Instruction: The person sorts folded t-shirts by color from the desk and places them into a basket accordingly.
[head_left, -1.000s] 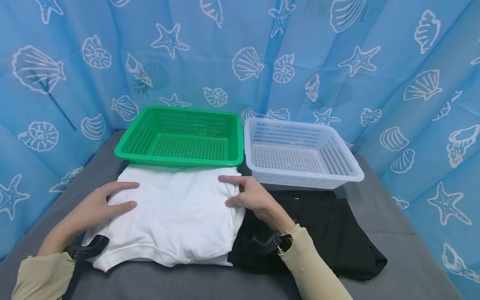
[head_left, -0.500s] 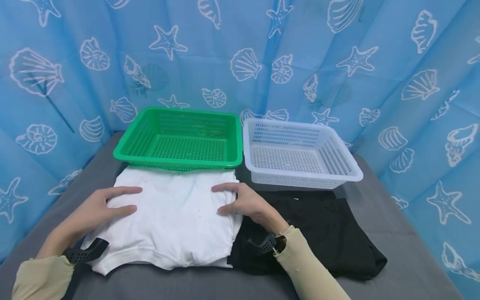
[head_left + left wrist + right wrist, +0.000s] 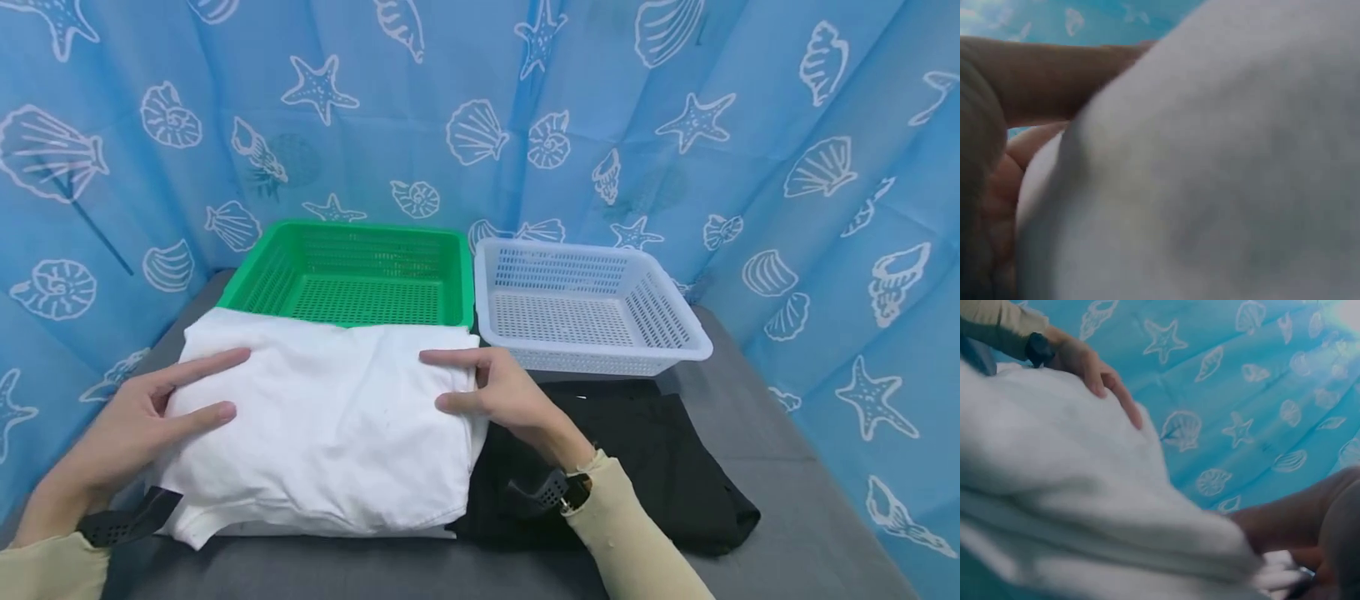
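Observation:
A folded white shirt (image 3: 322, 425) lies in front of the green basket, its left side raised off the surface. My left hand (image 3: 135, 425) grips its left edge, thumb and index finger on top and the other fingers hidden beneath. On the opposite edge, my right hand (image 3: 510, 396) holds the fabric the same way, thumb and index finger showing above. White cloth (image 3: 1210, 169) fills most of the left wrist view. In the right wrist view the shirt (image 3: 1085, 469) bulges upward between both hands.
The green basket (image 3: 467, 275) stands at the back, its front rim partly covered by the shirt. A white basket (image 3: 693, 333) is beside it. Folded black clothing (image 3: 645, 475) lies on the grey surface (image 3: 787, 483) at right. A blue shell-patterned curtain (image 3: 585, 75) hangs behind.
The shirt's left side has risen and shifted left and toward the basket with my left hand, now hiding part of the green rim. The view has turned slightly.

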A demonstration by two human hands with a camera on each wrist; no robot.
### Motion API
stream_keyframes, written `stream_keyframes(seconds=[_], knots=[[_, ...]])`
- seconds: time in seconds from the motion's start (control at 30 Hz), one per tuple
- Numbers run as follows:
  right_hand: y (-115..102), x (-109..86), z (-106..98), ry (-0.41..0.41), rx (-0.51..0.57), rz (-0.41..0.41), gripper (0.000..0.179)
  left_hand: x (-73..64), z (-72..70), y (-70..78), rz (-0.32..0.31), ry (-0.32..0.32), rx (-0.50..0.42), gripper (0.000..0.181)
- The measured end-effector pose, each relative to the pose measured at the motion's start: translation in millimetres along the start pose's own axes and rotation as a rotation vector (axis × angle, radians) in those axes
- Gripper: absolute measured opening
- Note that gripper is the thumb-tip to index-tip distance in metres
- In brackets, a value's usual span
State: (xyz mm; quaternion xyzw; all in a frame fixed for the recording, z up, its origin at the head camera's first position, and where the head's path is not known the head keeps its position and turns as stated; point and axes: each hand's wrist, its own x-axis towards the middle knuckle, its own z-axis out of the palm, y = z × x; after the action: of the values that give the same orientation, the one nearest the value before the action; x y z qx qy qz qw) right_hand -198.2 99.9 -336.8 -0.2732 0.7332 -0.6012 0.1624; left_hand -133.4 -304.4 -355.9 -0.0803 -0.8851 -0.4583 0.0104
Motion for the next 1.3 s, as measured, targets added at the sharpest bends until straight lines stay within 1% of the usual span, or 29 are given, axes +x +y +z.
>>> stream_keyframes(seconds=[0.1,0.13,0.2,0.27,0.33,0.4,0.47,0.57,0.67,0.77,0.9,0.97,1.07,1.13,1.23,1.3], knots=[[-11,-1.9,-10,0.023,0.041,-0.058,0.048,1.5,-3.5,14.1,0.062,0.050,-0.056,0.063],[-14,-1.6,-14,0.041,0.053,-0.073,0.047,3.4,-4.5,20.1,0.073,0.063,-0.072,0.064],[-20,0.5,-21,0.084,0.066,-0.102,0.046,9.2,-7.0,31.6,0.094,0.085,-0.077,0.065],[-24,5.6,-28,0.122,0.065,-0.115,0.045,17.2,-9.8,41.0,0.115,0.071,-0.097,0.067],[-27,13.6,-36,0.133,0.079,-0.098,0.047,27.5,-13.9,48.1,0.130,0.045,-0.087,0.069],[-31,24.2,-44,0.117,0.097,-0.079,0.051,39.4,-19.9,53.2,0.134,0.024,-0.055,0.070],[-35,35.6,-54,0.087,0.095,-0.067,0.057,53.7,-26.7,56.9,0.123,0.010,-0.018,0.070],[-42,53.7,-68,0.034,0.117,-0.044,0.065,77.2,-37.9,60.5,0.082,-0.005,0.023,0.070],[-49,73.5,-80,0.019,0.126,-0.023,0.069,103.4,-48.7,63.9,0.049,-0.018,0.055,0.071],[-55,94.7,-89,0.065,0.108,-0.002,0.069,132.1,-58.2,68.1,0.047,-0.028,0.073,0.072],[-56,122.3,-98,0.164,-0.006,0.016,0.069,169.1,-66.8,71.2,0.055,-0.042,0.115,0.074],[-54,134.4,-99,0.213,-0.069,0.025,0.070,183.5,-69.9,70.3,0.059,-0.044,0.133,0.075],[-48,150.2,-97,0.285,-0.148,0.035,0.073,200.6,-73.0,66.0,0.086,-0.043,0.162,0.075],[-43,159.8,-95,0.323,-0.184,0.037,0.073,208.4,-72.7,62.8,0.105,-0.028,0.171,0.074],[-35,170.5,-93,0.353,-0.215,0.039,0.073,216.4,-69.9,59.7,0.130,0.004,0.184,0.073],[-30,174.2,-93,0.351,-0.216,0.055,0.072,219.5,-67.7,58.2,0.127,-0.004,0.184,0.073]])
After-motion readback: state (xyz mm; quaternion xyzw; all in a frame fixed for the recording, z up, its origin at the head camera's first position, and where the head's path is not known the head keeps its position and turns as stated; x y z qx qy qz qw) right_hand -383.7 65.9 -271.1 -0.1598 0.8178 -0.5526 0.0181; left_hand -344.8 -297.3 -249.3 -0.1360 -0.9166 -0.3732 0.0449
